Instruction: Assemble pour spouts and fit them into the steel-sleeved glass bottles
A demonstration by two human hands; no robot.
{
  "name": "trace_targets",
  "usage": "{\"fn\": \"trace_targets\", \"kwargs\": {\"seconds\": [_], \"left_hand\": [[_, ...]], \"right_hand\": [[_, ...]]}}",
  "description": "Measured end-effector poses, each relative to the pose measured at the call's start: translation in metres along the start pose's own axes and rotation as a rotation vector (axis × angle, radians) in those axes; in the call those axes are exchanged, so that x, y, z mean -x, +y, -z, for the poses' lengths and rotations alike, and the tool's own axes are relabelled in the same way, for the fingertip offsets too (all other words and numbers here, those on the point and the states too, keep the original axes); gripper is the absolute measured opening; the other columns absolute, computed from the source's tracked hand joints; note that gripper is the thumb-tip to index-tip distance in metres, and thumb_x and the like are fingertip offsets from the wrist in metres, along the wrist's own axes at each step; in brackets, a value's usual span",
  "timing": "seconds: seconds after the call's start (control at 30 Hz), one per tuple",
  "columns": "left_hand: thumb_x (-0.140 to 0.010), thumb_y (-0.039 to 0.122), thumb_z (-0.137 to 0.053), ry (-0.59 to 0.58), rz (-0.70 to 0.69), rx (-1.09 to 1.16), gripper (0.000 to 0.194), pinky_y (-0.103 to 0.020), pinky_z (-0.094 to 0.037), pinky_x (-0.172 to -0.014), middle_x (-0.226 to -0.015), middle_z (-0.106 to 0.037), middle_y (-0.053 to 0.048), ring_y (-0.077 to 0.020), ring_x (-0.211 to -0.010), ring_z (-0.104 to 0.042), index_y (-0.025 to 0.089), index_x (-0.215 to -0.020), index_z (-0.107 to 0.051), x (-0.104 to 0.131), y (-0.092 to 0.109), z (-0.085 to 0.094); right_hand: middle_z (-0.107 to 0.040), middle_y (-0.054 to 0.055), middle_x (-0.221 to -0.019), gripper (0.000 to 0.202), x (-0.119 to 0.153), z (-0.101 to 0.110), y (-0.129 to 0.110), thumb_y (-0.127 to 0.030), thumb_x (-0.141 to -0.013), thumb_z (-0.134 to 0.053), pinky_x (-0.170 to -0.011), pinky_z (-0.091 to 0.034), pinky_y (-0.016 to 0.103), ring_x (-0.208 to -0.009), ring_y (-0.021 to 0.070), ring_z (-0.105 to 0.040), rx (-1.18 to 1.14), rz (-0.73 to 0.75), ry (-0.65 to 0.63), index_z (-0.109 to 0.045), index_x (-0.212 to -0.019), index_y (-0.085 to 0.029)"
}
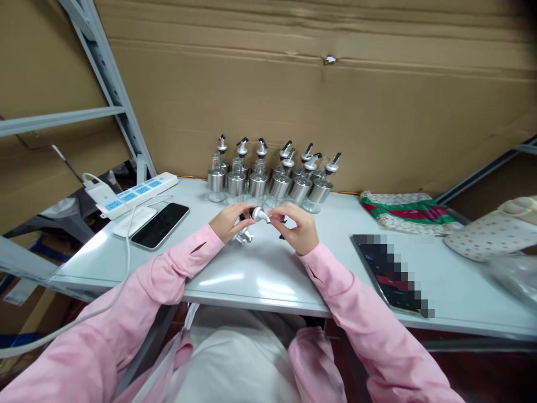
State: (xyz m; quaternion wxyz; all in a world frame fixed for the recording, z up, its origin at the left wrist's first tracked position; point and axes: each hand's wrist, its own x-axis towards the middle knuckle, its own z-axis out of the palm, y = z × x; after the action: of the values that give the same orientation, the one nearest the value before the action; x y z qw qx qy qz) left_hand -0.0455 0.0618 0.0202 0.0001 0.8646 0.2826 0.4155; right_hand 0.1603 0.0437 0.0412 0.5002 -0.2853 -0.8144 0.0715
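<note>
My left hand (231, 221) pinches a silver pour spout (260, 215) by its dark stopper end, with the nozzle pointing right. Close to the nozzle tip, my right hand (298, 226) has its thumb and forefinger pressed together; what they hold is too small to make out. Small black pieces (282, 236) show by the right fingers, partly hidden. Below my left hand, more silver spouts (244, 239) lie on the table. Behind both hands stand several glass bottles with steel sleeves (258, 186). Some bottles carry spouts with black flaps (310, 162); the front left ones have bare necks.
On the left of the grey table (251, 274) are a power strip (138, 193), a white charger (134, 221) and a phone (160, 225), with a cable across my left sleeve. A dark tablet-like device (386, 271) and a patterned cloth (403, 211) lie right. Cardboard (235, 95) stands behind.
</note>
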Motion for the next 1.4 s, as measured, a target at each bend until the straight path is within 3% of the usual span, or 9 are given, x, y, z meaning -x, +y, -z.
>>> {"fn": "trace_targets", "kwargs": {"seconds": [0.2, 0.37, 0.53, 0.67, 0.9, 1.13, 1.2, 1.33, 1.4], "left_hand": [[-0.086, 0.048, -0.045, 0.021, -0.069, -0.112, 0.034, -0.028, -0.038, -0.067, -0.077, -0.063, -0.002, -0.0138, -0.067, -0.059, 0.015, -0.089, -0.051, 0.0, 0.004, -0.001], [-0.088, 0.042, -0.045, 0.029, -0.152, -0.104, 0.028, -0.026, -0.039, -0.066, -0.081, -0.063, -0.003, -0.0111, -0.063, -0.057, 0.014, -0.092, -0.05, -0.001, 0.006, 0.0], [-0.092, 0.041, -0.034, -0.027, -0.154, -0.151, 0.031, -0.026, -0.039, -0.065, -0.078, -0.061, -0.003, -0.0118, -0.061, -0.054, 0.014, -0.094, -0.049, -0.001, 0.005, 0.0], [-0.094, 0.042, -0.021, -0.034, -0.157, -0.184, 0.038, -0.029, -0.039, -0.066, -0.089, -0.06, -0.009, -0.0154, -0.07, -0.055, 0.014, -0.099, -0.046, -0.001, 0.004, -0.003], [-0.093, 0.037, -0.022, 0.024, -0.213, -0.191, 0.033, -0.03, -0.039, -0.068, -0.092, -0.058, -0.009, -0.0161, -0.076, -0.053, 0.014, -0.098, -0.046, -0.001, 0.007, -0.001], [-0.089, 0.034, -0.021, 0.203, -0.378, -0.413, 0.036, -0.033, -0.03, -0.06, -0.061, -0.054, -0.002, -0.0147, -0.053, -0.044, 0.018, -0.073, -0.049, -0.011, 0.008, 0.011], [-0.088, 0.033, -0.022, 0.212, -0.379, -0.434, 0.034, -0.033, -0.029, -0.061, -0.06, -0.054, -0.002, -0.0143, -0.052, -0.043, 0.018, -0.073, -0.048, -0.013, 0.009, 0.013], [-0.088, 0.028, -0.027, 0.223, -0.379, -0.382, 0.024, -0.032, -0.032, -0.064, -0.063, -0.054, 0.0, -0.0136, -0.055, -0.046, 0.018, -0.075, -0.045, -0.012, 0.006, 0.017], [-0.089, 0.028, -0.03, 0.253, -0.301, -0.307, 0.021, -0.031, -0.034, -0.066, -0.064, -0.053, 0.001, -0.0128, -0.056, -0.047, 0.019, -0.075, -0.042, -0.01, 0.003, 0.019]], "right_hand": [[-0.063, 0.004, -0.078, 0.017, 0.003, -0.004, 0.003, -0.028, -0.073, -0.062, -0.065, -0.047, 0.027, -0.066, 0.0124, -0.056, -0.307, -0.209, -0.234, -0.057, -0.084, -0.017], [-0.06, 0.001, -0.066, 0.022, 0.003, -0.006, 0.006, -0.036, -0.08, -0.054, -0.061, -0.044, 0.026, -0.057, 0.0112, -0.056, -0.34, -0.378, -0.272, -0.056, -0.087, -0.016], [-0.056, -0.002, -0.059, 0.031, 0.001, -0.005, 0.008, -0.045, -0.078, -0.055, -0.053, -0.041, 0.024, -0.049, 0.0088, -0.051, -0.464, -0.466, -0.318, -0.055, -0.086, -0.015], [-0.049, -0.005, -0.048, 0.04, -0.001, -0.005, 0.002, -0.054, -0.074, -0.055, -0.046, -0.035, 0.023, -0.04, 0.007, -0.043, -0.6, -0.539, -0.407, -0.056, -0.079, -0.014], [-0.043, -0.006, -0.043, 0.043, -0.002, -0.005, -0.007, -0.055, -0.08, -0.047, -0.047, -0.033, 0.024, -0.038, 0.0067, -0.039, -0.723, -0.566, -0.496, -0.044, -0.06, -0.017], [-0.047, -0.004, -0.046, 0.041, 0.0, -0.011, -0.015, -0.05, -0.089, -0.035, -0.052, -0.035, 0.022, -0.043, 0.0077, -0.042, -0.39, -0.307, -0.479, -0.046, -0.067, -0.017], [-0.05, -0.003, -0.049, 0.04, 0.0, -0.012, -0.014, -0.047, -0.091, -0.033, -0.053, -0.035, 0.022, -0.045, 0.0088, -0.044, -0.171, -0.157, -0.387, -0.049, -0.071, -0.017], [-0.058, 0.003, -0.06, 0.034, -0.003, -0.005, -0.006, -0.038, -0.092, -0.035, -0.057, -0.033, 0.025, -0.054, 0.0122, -0.049, 0.33, 0.278, -0.13, -0.055, -0.076, -0.016], [-0.059, 0.004, -0.062, 0.03, -0.007, 0.003, -0.001, -0.034, -0.093, -0.036, -0.058, -0.033, 0.025, -0.057, 0.0129, -0.049, 0.448, 0.366, -0.04, -0.055, -0.078, -0.015]]}}
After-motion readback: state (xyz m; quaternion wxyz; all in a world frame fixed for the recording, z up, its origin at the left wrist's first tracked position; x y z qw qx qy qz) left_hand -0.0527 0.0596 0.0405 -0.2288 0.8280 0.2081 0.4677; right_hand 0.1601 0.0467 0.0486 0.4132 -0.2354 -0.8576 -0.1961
